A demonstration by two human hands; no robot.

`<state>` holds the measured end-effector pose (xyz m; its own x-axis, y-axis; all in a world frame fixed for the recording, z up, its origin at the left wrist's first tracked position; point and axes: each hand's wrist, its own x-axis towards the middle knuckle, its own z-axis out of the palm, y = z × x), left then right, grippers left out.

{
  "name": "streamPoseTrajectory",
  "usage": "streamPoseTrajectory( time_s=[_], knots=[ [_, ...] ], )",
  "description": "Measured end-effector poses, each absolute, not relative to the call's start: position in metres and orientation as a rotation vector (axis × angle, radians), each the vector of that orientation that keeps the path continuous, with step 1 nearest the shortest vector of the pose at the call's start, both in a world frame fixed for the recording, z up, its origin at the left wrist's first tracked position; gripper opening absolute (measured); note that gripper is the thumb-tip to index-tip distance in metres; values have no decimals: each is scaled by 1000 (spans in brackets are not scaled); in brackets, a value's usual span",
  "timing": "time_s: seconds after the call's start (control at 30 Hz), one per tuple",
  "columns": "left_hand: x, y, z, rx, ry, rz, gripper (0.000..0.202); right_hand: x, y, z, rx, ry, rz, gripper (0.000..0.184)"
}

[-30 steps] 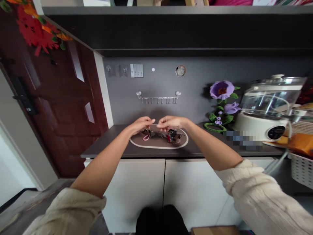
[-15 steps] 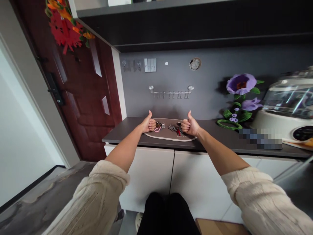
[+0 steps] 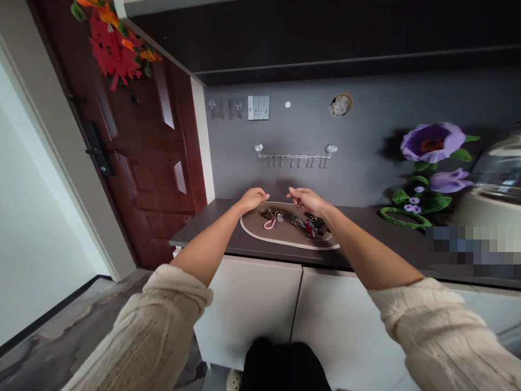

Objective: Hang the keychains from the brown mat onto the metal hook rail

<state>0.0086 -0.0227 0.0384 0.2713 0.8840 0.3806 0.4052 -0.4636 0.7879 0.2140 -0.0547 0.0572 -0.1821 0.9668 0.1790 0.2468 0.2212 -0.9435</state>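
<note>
My left hand (image 3: 254, 199) hovers over the back left of an oval brown mat (image 3: 280, 237) with a pale rim. Its fingers bend loosely toward the right, and I see nothing held. My right hand (image 3: 306, 200) hangs above the mat's right half, fingers half curled and apart, also without anything visible in it. Beneath the left hand lies a bunch of keys (image 3: 279, 216) with a pink loop (image 3: 269, 224). Under the right hand is a second bunch of keys (image 3: 299, 221), with a red piece (image 3: 310, 230) and dark parts; the right hand and forearm partly cover the area.
A clear rail with small hooks (image 3: 293, 157) is fixed to the grey wall behind the mat. Purple artificial flowers (image 3: 432, 142) and a pale appliance (image 3: 488, 201) stand on the right. A dark overhead cabinet (image 3: 309, 38) juts out above. A red-brown door (image 3: 157, 163) is at left.
Both hands have left their thumbs-up fists, turned inward and come closer together over the mat. Their fingers have loosened. The view has shifted slightly, uncovering more of the keys.
</note>
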Motion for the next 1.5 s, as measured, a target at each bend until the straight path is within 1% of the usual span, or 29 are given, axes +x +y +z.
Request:
streamPoseTrajectory(
  time_s=[0.07,0.13,0.3,0.43,0.57,0.67,0.83,0.97,1.03,1.23,1.5],
  knots=[
    [10,-12,34,2126,1304,1197,17,202,-41,50,-1239,-1632,873,17],
    [11,-3,29,2222,1410,1252,10,192,-26,41,-1320,-1659,717,6],
    [13,14,9,2262,1460,1359,13,176,2,21,-1511,-1818,354,11],
    [15,20,-8,2164,1460,1394,13,172,9,13,-1628,-1879,240,11],
    [14,24,-17,2115,1374,1348,11,172,8,8,-1619,-1968,136,12],
    [12,27,-18,1968,1376,1398,11,174,3,9,-1534,-2090,105,11],
    [9,29,-19,1766,1370,1423,10,173,-4,11,-1435,-2139,158,12],
    [9,28,-20,1761,1320,1400,10,170,-4,8,-1260,-2278,136,21],
    [9,28,-20,1771,1292,1387,10,169,-2,6,-1210,-2357,89,23],
    [9,26,-20,1784,1280,1395,11,171,1,5,-1163,-2427,-80,18],
    [10,23,-15,1751,1220,1450,13,171,-4,14,-1169,-2236,-47,11]
  ],
)
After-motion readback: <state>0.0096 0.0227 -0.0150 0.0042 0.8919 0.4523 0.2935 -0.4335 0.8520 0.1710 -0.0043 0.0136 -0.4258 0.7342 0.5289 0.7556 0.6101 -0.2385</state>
